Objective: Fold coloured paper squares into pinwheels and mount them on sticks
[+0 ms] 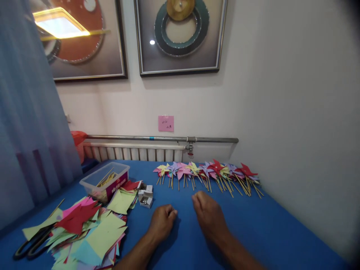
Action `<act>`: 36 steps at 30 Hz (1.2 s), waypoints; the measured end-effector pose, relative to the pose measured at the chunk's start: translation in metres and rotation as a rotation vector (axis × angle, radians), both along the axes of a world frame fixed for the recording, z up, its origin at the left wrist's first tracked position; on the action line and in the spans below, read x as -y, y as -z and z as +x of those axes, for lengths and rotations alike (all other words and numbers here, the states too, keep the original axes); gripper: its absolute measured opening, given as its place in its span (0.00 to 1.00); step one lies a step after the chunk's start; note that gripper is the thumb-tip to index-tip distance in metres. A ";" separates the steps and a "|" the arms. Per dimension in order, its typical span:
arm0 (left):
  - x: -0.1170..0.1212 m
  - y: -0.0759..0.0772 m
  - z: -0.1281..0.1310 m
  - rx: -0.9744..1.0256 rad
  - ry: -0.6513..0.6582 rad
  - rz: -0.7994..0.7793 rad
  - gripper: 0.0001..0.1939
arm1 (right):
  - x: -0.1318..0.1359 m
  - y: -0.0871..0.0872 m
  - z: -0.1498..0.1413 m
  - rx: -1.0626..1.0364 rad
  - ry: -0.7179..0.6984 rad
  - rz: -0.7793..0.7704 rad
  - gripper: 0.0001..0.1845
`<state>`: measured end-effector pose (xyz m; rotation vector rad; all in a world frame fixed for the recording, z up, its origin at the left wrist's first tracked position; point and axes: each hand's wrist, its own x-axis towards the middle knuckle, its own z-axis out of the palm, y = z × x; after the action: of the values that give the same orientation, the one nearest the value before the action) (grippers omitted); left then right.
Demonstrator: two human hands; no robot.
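My left hand point(163, 222) is closed in a loose fist, resting at the blue tabletop point(182, 232), with nothing showing in it. To its right my right hand point(208, 212) is also curled into a fist, and no object shows between its fingers. Small white boxes point(145, 197) with tiny shiny pins stand just left of my left hand. Beyond my right hand lies a row of paper pinwheels point(184, 171) on thin wooden sticks, in red, pink, yellow and purple. A heap of cut coloured paper squares point(107, 230) covers the left front.
A clear plastic tub point(119, 168) holding wooden sticks is at the back left. Black-handled scissors point(35, 242) lie at the left edge by the paper. A blue curtain point(36, 123) hangs on the left; a radiator point(135, 153) with pipes runs behind the table, and a wall point(295, 131) bounds the right.
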<state>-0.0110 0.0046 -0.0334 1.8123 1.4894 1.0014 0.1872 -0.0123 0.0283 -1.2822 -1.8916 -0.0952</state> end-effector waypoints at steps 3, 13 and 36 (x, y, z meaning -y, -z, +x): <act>0.000 0.001 0.001 -0.023 0.016 0.036 0.15 | 0.030 0.009 -0.031 -0.030 -0.149 -0.040 0.24; 0.003 -0.047 -0.056 -0.268 -0.550 0.124 0.15 | 0.008 0.070 -0.044 -0.076 -0.107 -0.138 0.28; -0.052 -0.065 -0.165 -0.714 -0.382 -0.103 0.14 | 0.001 0.073 -0.047 -0.143 -0.104 -0.220 0.26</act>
<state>-0.1762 0.0562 0.0312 1.9508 2.3291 0.4144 0.1399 -0.0132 -0.0452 -1.2948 -1.8795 0.2598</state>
